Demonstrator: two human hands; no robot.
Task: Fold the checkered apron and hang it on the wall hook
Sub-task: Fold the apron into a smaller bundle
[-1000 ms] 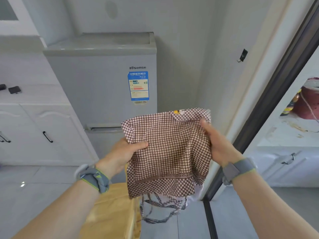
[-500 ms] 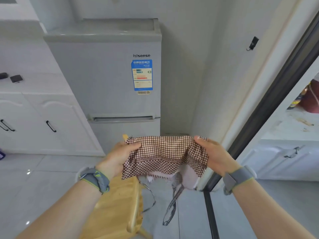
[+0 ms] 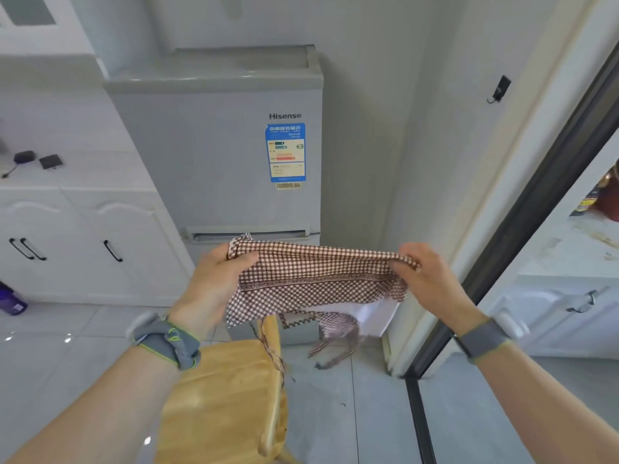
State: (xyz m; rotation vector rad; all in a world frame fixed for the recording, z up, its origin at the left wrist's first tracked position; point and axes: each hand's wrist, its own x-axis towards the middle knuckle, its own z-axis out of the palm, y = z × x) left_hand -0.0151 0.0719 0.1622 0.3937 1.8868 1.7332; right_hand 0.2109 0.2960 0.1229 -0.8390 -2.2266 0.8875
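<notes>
Head view: a fridge is standing in the corner, a hook on the wall; left hand and right hand are pinching the folded apron taut above a stool, ties seemingly dangling.

Apron between hands, before fridge; hook upper right; stool below.

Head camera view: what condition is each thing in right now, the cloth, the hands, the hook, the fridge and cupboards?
Checkered apron: folded into a band, held in the air, straps dangling.
Left hand: closed on the apron's left end.
Right hand: closed on its right end.
Wall hook: bare.
Fridge: doors shut.
Cupboard doors: shut.
</notes>
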